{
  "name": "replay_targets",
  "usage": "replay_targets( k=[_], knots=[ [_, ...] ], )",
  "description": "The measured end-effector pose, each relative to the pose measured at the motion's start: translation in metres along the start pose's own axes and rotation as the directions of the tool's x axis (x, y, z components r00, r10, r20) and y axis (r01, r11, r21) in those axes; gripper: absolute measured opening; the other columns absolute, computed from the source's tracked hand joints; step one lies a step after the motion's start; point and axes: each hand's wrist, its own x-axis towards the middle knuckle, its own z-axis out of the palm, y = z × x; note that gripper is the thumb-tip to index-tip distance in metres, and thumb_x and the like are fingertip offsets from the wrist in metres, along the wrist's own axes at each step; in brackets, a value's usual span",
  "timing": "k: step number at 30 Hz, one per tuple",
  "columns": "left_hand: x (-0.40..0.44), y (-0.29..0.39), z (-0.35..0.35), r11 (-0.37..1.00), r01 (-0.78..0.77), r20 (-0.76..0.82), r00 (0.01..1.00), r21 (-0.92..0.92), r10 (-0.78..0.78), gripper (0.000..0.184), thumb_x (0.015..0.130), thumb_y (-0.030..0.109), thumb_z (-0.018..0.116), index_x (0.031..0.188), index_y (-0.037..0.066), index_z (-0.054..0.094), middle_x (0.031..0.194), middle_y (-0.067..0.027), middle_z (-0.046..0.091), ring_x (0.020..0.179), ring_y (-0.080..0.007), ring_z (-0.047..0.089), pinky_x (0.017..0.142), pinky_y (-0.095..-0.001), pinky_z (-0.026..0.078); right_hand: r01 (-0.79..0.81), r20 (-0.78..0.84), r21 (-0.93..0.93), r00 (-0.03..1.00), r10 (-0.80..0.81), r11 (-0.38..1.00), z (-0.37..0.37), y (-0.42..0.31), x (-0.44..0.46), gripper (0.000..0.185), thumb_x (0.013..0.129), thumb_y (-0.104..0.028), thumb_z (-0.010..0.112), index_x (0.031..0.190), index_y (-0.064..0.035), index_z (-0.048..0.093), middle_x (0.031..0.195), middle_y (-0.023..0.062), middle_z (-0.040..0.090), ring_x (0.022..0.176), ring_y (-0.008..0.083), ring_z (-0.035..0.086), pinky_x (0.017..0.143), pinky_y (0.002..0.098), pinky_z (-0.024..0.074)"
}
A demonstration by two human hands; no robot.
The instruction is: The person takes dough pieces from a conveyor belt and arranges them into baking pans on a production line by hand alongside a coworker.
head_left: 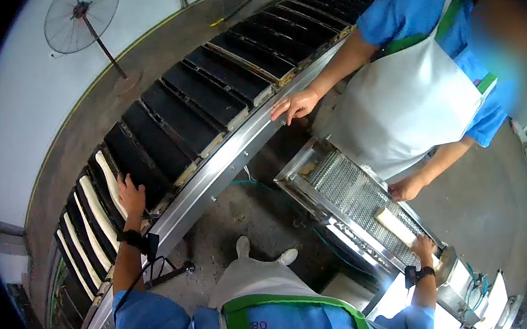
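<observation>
On the left, my left hand [131, 196] lies over a black tray beside a long pale dough strip [109, 175], its fingers apart; it seems to touch the strip's edge. Several more dough strips [96, 208] lie lengthwise in the neighbouring black trays. My right hand [423, 248] is at the lower end of a shorter pale dough piece [394, 226] on a metal mesh belt [356, 188]. Its fingers are curled over that end, partly hiding it.
A long curved line of black trays [181, 115] runs behind a steel rail [198, 187]. Opposite me stands a co-worker in a white apron [398, 105], one hand [296, 104] by the rail, the other [408, 188] at the belt's edge. A fan [81, 10] stands beyond.
</observation>
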Motion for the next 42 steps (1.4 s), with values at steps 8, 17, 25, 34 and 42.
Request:
replay_targets(
  k=[8,17,25,34,42],
  knots=[
    [0.001,0.055,0.015,0.83,-0.391,-0.007,0.906,-0.398,0.424,0.037,0.07,0.016,0.052,0.106,0.012,0.042,0.12,-0.0138,0.028,0.109,-0.0311,0.028,0.087,-0.0389,0.026,0.288,-0.185,0.854,0.947,-0.263,0.433,-0.077,-0.046,-0.012,0.034,0.056,-0.008,0.055,0.087,0.0018,0.046,0.081,0.011,0.049,0.073,0.0199,0.048,0.066,0.029,0.0397],
    [-0.016,0.124,0.017,0.468,-0.333,0.109,0.709,-0.818,0.696,0.032,0.074,0.016,0.048,0.105,0.012,0.043,0.124,-0.0127,0.02,0.114,-0.0279,0.019,0.088,-0.0351,0.027,0.562,-0.447,0.794,0.797,-0.406,0.23,-0.237,-0.319,-0.017,0.028,0.067,-0.018,0.054,0.085,0.0018,0.046,0.078,0.0082,0.05,0.07,0.0134,0.048,0.06,0.0255,0.0394],
    [-0.009,0.102,0.015,0.387,-0.143,0.146,0.766,-0.911,0.626,0.032,0.075,0.013,0.046,0.107,0.013,0.042,0.123,-0.0089,0.021,0.115,-0.0241,0.021,0.087,-0.0313,0.027,0.801,-0.665,0.597,0.529,-0.528,0.05,-0.34,-0.529,0.01,0.036,0.065,-0.029,0.059,0.078,0.002,0.046,0.069,0.0083,0.049,0.06,0.0129,0.046,0.053,0.0255,0.0378],
    [0.023,0.19,0.017,0.102,0.379,0.379,0.79,-0.92,0.481,0.046,0.073,0.02,0.05,0.114,0.008,0.033,0.119,-0.0114,0.026,0.112,-0.0218,0.024,0.089,-0.0286,0.022,0.801,-0.285,0.269,0.596,-0.75,0.535,-0.3,-0.589,0.091,0.052,0.064,-0.041,0.056,0.093,0.0013,0.05,0.083,0.0198,0.054,0.079,0.0317,0.052,0.069,0.0359,0.0413],
    [0.067,0.294,0.083,-0.02,0.561,0.558,0.827,-0.828,0.073,0.055,0.066,0.027,0.053,0.108,-0.003,0.035,0.111,-0.0159,0.037,0.096,-0.0212,0.037,0.081,-0.0304,0.031,0.923,-0.383,0.228,0.378,-0.843,0.31,-0.233,-0.429,0.11,0.021,0.07,-0.022,0.054,0.074,-0.0015,0.053,0.07,0.0118,0.054,0.063,0.0221,0.052,0.056,0.0311,0.0401]
  ],
)
